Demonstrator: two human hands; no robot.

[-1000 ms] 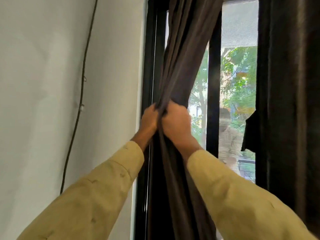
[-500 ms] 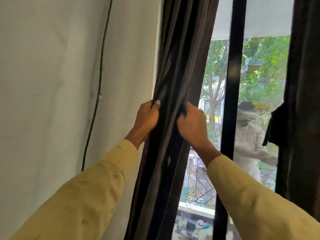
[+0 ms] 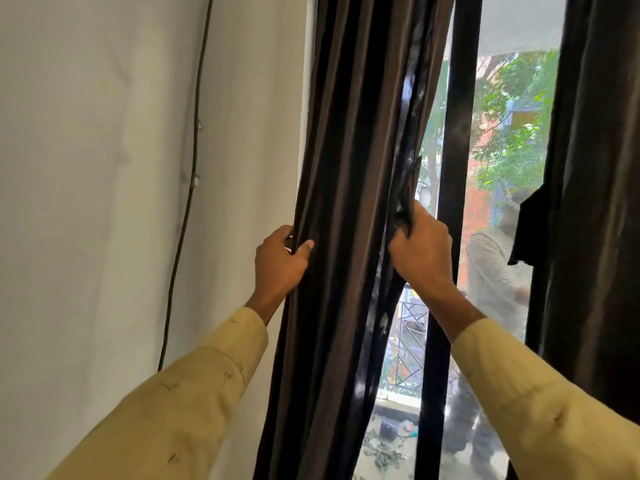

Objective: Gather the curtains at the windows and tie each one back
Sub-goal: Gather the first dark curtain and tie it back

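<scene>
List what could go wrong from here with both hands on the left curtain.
1. The left hand and right hand grip opposite edges of the curtain, apart. The folds between them are loose and may spill out when one hand lets go to tie.
2. The right hand pinches only a thin bunched edge. A hard pull may slip off it, or strain the hanging above, which is out of view.

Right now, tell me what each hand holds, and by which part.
Both grip the brown curtain: the left hand pinches its wall-side edge, the right hand bunches its window-side edge.
</scene>
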